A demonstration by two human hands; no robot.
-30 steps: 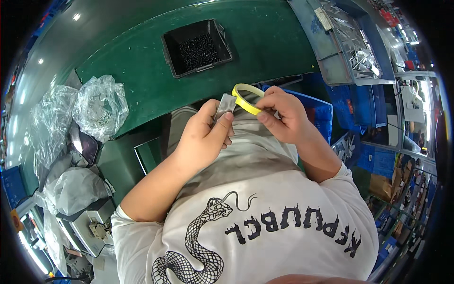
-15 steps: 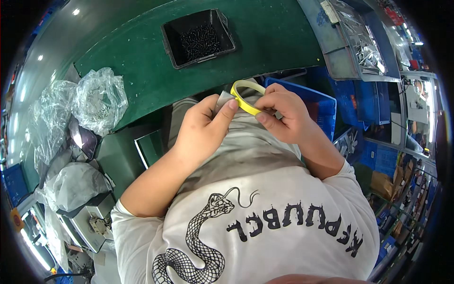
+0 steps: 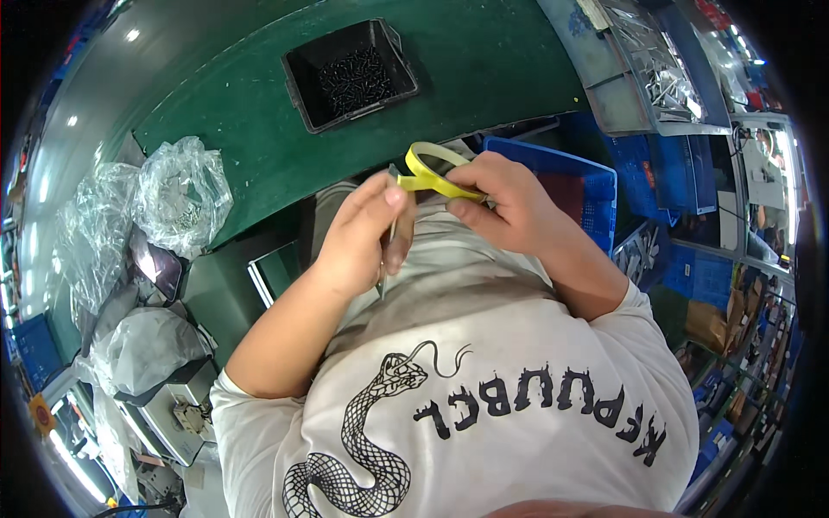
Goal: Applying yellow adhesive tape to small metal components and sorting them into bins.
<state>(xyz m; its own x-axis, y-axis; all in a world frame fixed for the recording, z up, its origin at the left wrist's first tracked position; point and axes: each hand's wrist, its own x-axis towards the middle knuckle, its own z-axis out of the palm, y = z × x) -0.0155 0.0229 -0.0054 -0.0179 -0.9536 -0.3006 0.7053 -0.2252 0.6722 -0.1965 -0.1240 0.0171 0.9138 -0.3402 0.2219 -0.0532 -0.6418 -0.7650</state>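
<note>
A roll of yellow tape (image 3: 413, 161) is gripped in my right hand (image 3: 509, 205), its fingers closed round the right side of the ring. From the roll a short strip (image 3: 416, 183) runs left to the fingertips of my left hand (image 3: 352, 237). That hand is closed on a thin grey flat piece (image 3: 393, 170), seen almost edge-on, with the tape's end at its upper tip. Most of the piece is hidden by the fingers, so its kind cannot be made out. Both hands are above my lap, just before the table edge.
On the green table (image 3: 484, 78) stands a black bin (image 3: 363, 114) of small black parts. Clear plastic bags (image 3: 181, 194) lie at the left. A blue crate (image 3: 544, 157) sits beyond my right hand. Grey bins (image 3: 622, 108) with metal parts stand at the far right.
The flat piece in my left hand has turned from face-on to edge-on. A strip of tape now spans the gap between the hands, and the roll has shifted slightly left.
</note>
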